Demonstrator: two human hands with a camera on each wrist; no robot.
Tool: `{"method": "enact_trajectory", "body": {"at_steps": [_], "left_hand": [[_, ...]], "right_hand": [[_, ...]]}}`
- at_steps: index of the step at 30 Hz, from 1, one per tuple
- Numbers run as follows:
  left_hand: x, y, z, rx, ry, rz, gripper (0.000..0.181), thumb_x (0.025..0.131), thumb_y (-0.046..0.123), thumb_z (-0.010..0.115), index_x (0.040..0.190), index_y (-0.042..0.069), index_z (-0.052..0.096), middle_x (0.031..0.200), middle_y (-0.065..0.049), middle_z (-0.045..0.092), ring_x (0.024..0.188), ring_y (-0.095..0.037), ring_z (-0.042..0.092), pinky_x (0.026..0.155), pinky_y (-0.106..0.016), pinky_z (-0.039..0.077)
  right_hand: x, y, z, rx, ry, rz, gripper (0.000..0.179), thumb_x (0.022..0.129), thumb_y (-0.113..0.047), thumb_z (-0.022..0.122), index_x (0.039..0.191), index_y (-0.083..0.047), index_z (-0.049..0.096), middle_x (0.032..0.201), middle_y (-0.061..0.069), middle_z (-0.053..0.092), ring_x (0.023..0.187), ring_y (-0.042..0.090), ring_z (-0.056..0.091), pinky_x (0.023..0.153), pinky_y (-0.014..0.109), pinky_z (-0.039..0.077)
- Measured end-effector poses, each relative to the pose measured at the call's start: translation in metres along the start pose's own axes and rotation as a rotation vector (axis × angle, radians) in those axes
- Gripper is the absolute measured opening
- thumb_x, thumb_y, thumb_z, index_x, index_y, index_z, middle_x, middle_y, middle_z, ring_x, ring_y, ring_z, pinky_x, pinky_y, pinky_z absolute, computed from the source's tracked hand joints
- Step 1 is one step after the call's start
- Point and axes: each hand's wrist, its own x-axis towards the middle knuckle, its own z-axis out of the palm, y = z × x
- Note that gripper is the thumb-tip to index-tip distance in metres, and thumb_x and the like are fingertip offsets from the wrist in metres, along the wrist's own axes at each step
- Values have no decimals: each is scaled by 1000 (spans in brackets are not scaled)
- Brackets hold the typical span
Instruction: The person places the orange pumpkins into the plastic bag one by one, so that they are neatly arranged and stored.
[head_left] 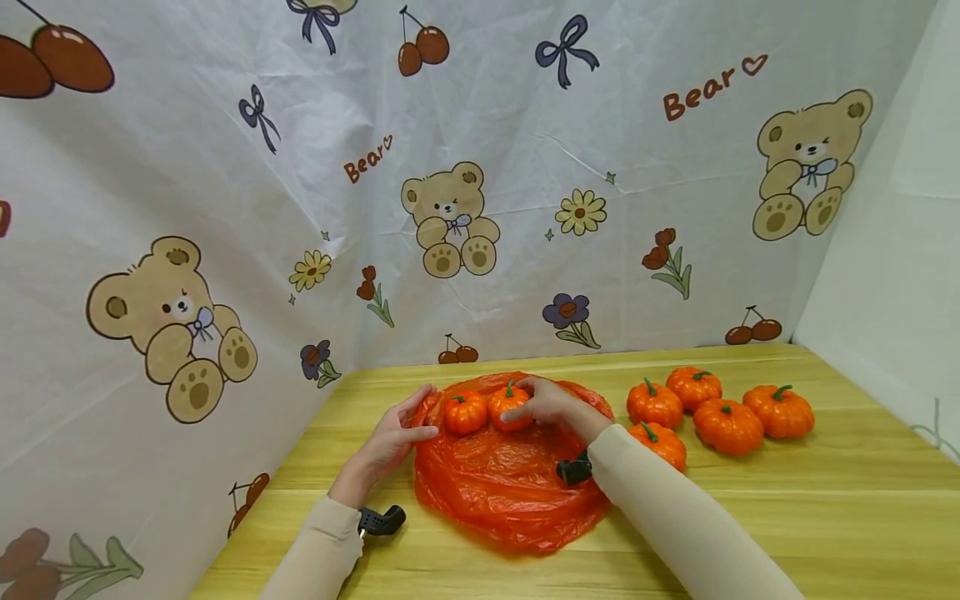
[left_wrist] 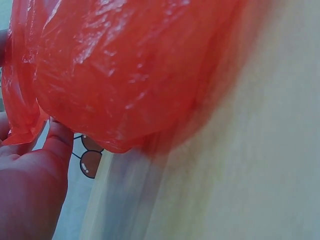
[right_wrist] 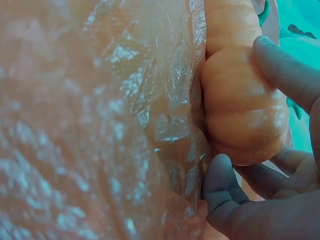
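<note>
A red plastic bag (head_left: 510, 500) lies spread with its mouth up on the wooden table. My left hand (head_left: 390, 437) holds the bag's left edge, thumb on the inner side and fingers outside; in the left wrist view the film (left_wrist: 125, 65) hangs over those fingers (left_wrist: 59, 140). Two small orange pumpkins sit side by side at the far part of the bag's mouth. The right one, a pumpkin (head_left: 508, 407) with a green stem, is gripped by my right hand (head_left: 551, 404). Thumb and fingers go round this pumpkin (right_wrist: 242, 107) in the right wrist view. Beside it rests the left pumpkin (head_left: 465, 413), untouched.
Several more pumpkins (head_left: 727, 427) stand grouped on the table right of the bag, one pumpkin (head_left: 663, 447) partly behind my right forearm. Black wrist devices (head_left: 382, 522) sit by both wrists. A bear-printed cloth (head_left: 517, 325) hangs behind the table's far edge.
</note>
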Motion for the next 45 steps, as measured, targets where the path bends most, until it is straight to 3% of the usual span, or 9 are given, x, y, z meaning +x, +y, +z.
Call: {"method": "enact_trajectory", "body": {"at_steps": [9,16,24,28,45], "left_hand": [[0,-1,1,-17,-16,5,95,91,-2,68,165,2,8,174,-15,6,161,-35,10,123,-35,27],[1,-3,0,-30,-18,8,96,91,-1,69,165,2,8,174,-14,8,160,-35,12,123,-34,29],[1,-5,0,-38,-17,16,97,90,-1,70,164,0,8,174,-15,8,160,-35,11,123,-31,30],[1,-4,0,-38,-16,22,96,90,-1,69,165,0,8,174,-16,8,160,-36,11,123,-31,30],[1,-2,-1,-27,-18,14,95,91,0,69,165,2,10,174,-14,9,160,-36,12,123,-34,30]], "right_hand": [[-7,-6,-6,-95,-26,-17,82,83,-28,87,150,-3,47,144,18,53,80,20,56,68,27,57],[-11,-8,-14,-135,-59,-28,81,83,-26,87,149,2,47,144,20,54,92,20,61,80,30,60],[-20,-12,-27,-240,-89,-90,76,83,-30,86,144,2,55,140,17,61,118,27,61,108,44,52],[-26,-15,-33,-279,-93,-104,77,83,-31,86,144,3,54,142,19,61,126,32,59,111,49,50],[-66,-21,-70,-193,-170,-204,73,90,-28,81,149,2,50,145,23,58,137,43,51,113,59,47]]}}
